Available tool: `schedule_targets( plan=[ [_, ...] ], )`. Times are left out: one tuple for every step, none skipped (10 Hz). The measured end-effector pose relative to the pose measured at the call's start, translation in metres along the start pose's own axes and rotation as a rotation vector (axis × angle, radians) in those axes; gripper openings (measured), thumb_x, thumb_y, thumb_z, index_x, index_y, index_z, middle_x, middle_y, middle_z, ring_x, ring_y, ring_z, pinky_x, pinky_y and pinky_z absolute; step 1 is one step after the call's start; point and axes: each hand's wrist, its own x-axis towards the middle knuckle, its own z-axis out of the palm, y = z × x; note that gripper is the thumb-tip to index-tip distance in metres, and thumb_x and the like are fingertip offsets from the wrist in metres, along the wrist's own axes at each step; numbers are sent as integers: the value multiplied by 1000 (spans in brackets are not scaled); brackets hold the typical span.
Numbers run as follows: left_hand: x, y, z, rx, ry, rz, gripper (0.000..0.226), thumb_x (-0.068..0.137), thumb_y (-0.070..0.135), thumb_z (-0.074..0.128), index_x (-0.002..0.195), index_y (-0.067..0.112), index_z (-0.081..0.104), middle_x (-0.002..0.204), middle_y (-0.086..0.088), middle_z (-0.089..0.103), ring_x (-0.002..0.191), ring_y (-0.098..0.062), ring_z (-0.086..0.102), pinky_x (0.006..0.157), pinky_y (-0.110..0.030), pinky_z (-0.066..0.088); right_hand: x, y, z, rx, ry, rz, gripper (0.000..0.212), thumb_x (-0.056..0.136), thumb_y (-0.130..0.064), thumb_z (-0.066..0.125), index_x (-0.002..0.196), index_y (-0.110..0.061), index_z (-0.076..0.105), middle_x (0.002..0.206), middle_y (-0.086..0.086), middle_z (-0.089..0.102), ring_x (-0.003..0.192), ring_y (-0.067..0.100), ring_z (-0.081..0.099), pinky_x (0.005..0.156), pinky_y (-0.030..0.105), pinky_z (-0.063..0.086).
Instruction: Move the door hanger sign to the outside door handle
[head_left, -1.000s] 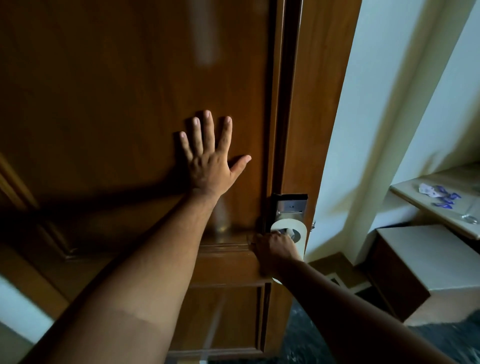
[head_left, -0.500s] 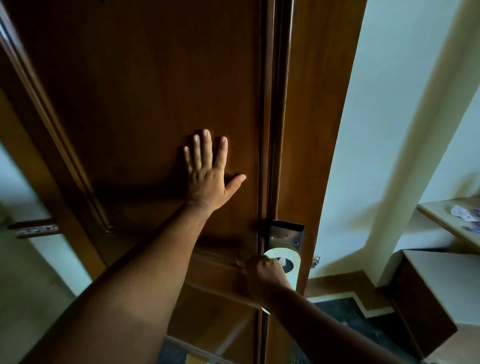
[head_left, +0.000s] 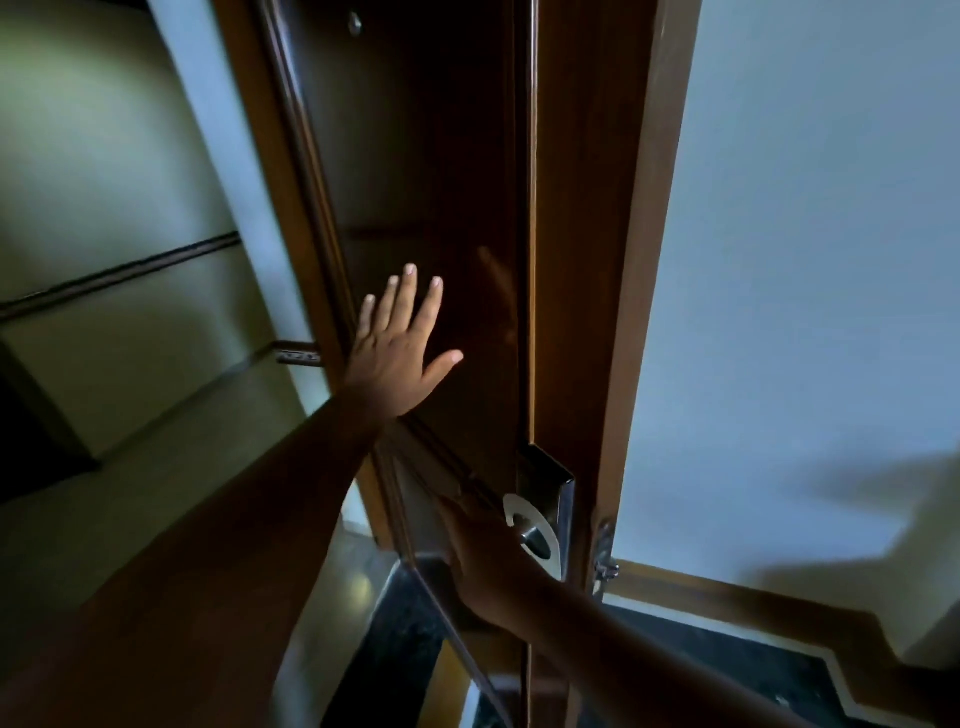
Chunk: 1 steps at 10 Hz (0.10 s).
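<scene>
A white door hanger sign (head_left: 540, 525) hangs on the metal handle (head_left: 531, 531) of a dark wooden door (head_left: 436, 182), below a steel lock plate (head_left: 550, 475). My left hand (head_left: 400, 348) lies flat on the door panel with fingers spread and holds nothing. My right hand (head_left: 485, 561) is wrapped around the lever of the handle, right beside the sign; the lever itself is hidden under my fingers. The door stands partly open.
The wooden door frame (head_left: 613, 260) stands right of the door edge, with a pale wall (head_left: 805, 260) beyond it. Through the gap at left a corridor wall (head_left: 104, 208) and a metal hinge (head_left: 296, 356) show. Dark floor tile (head_left: 701, 654) lies below.
The door has swung further open, so the corridor on the left shows more. Both hands stay where they were on the door and handle. My view has shifted left, and the shelf has left the frame.
</scene>
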Motion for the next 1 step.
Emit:
schedule_targets(
  plan=[
    [-38, -22, -28, 17, 66, -126, 86, 90, 64, 41, 157, 22, 7, 164, -18, 13, 150, -36, 16, 118, -57, 18, -32, -22, 1, 217, -163, -69, 49, 97, -15, 47, 141, -33, 32, 140, 7, 48, 119, 12, 53, 92, 26, 47]
  ],
)
